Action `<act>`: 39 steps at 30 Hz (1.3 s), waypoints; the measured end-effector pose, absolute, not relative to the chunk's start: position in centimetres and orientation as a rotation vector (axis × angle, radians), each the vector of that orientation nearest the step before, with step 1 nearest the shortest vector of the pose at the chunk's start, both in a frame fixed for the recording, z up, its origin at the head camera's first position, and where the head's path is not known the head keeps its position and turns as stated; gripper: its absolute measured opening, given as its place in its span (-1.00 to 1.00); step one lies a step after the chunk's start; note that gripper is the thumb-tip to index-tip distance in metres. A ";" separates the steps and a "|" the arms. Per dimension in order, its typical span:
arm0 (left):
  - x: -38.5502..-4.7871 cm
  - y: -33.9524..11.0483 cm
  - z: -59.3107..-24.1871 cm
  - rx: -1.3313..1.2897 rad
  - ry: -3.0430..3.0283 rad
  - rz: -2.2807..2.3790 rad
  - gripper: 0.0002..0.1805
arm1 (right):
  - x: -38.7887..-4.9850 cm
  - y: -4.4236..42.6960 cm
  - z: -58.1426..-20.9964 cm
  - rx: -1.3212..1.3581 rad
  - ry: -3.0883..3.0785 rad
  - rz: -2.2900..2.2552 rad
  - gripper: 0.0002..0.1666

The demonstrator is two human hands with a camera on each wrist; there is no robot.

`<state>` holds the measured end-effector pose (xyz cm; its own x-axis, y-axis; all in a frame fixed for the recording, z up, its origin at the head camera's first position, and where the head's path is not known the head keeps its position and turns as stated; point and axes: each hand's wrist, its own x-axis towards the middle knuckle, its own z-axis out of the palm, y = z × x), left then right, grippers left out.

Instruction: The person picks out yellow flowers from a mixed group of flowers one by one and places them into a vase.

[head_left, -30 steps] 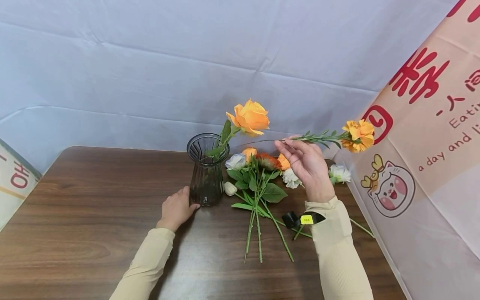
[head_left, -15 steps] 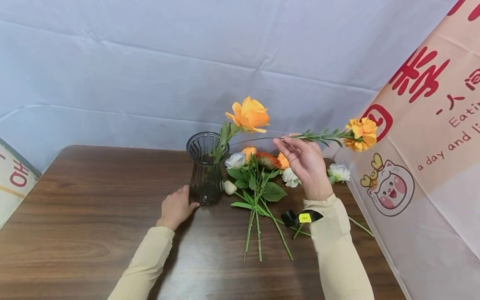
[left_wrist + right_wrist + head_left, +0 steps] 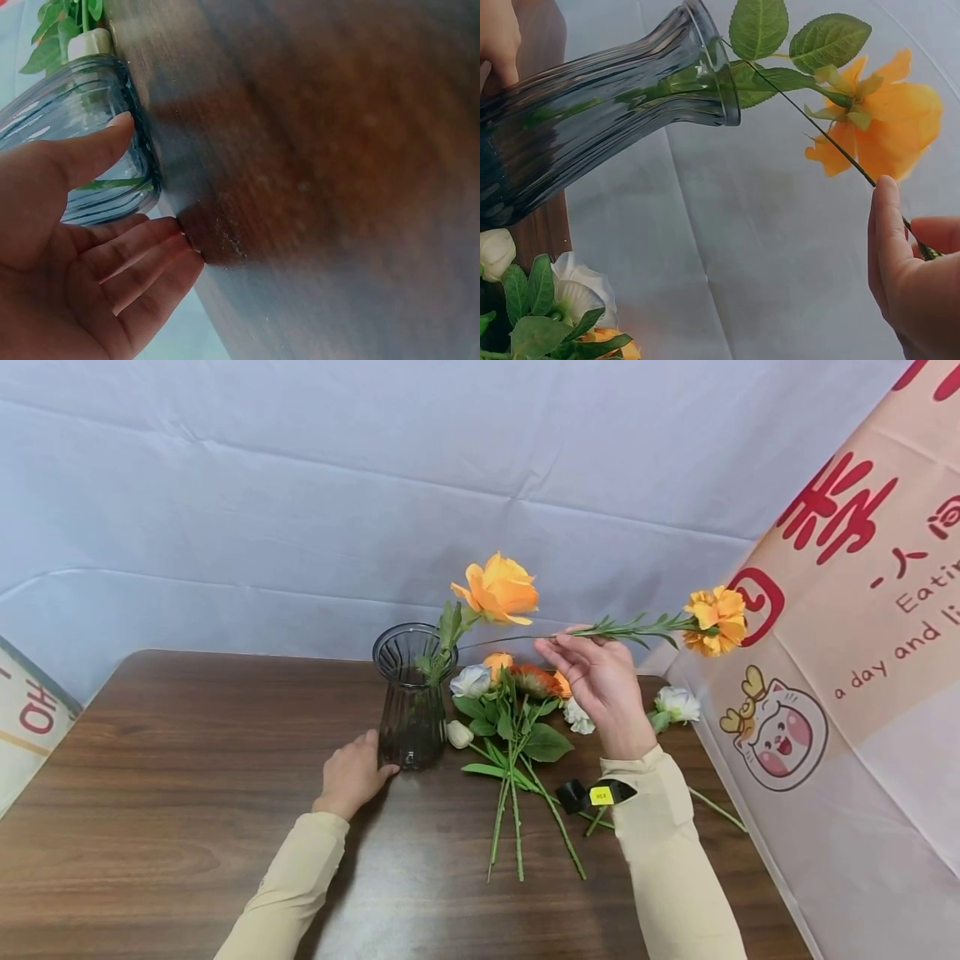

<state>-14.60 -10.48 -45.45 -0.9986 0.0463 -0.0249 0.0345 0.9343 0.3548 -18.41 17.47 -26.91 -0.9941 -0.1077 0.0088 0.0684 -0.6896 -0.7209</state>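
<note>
My left hand point(image 3: 351, 775) braces the foot of the glass vase point(image 3: 411, 718), thumb on 1 side and fingers round the other, where it stands upright near the middle of the far edge of the surface point(image 3: 187, 777). My right hand point(image 3: 600, 689), raised towards the far right corner, has thumb and fingers pinched together on the thin stem point(image 3: 513, 639) of the ruffled orange flower point(image 3: 716, 621). That stem lies nearly level, its bloom out to the right and its bare end at the right side of the vase's rim; I cannot tell whether the tip is inside or just outside. 1 orange rose point(image 3: 498, 589) already stands in the vase, leaning right, its leaves crowding that side of the mouth. To do this well, I judge I should first aim the tip at the open left part of the mouth, clear of those leaves, then lift the bloom so the stem steepens before sliding down. A pinch closer to the tip would probably stop the wiry stem bowing. The left hand should hold the foot firmly, since a push on the rim could tip the glass towards the loose flowers point(image 3: 517, 727) just beside it, on the right-edge side.
</note>
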 end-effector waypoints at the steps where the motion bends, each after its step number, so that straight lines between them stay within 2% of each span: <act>1: -14.6 -10.5 -45.4 0.064 3.056 0.561 -0.33 | -18.4 17.4 -26.9 -0.077 1.194 -2.799 -0.84; 39: -14.4 -10.5 -45.2 0.065 3.068 0.587 -0.36 | -18.2 17.0 -26.5 -0.154 1.348 -2.773 -0.88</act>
<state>-14.44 -10.47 -45.20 -0.9990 0.0440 -0.0096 0.0374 0.9285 0.3693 -18.25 17.05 -26.53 -0.9936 -0.0924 0.0656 0.0055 -0.6175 -0.7866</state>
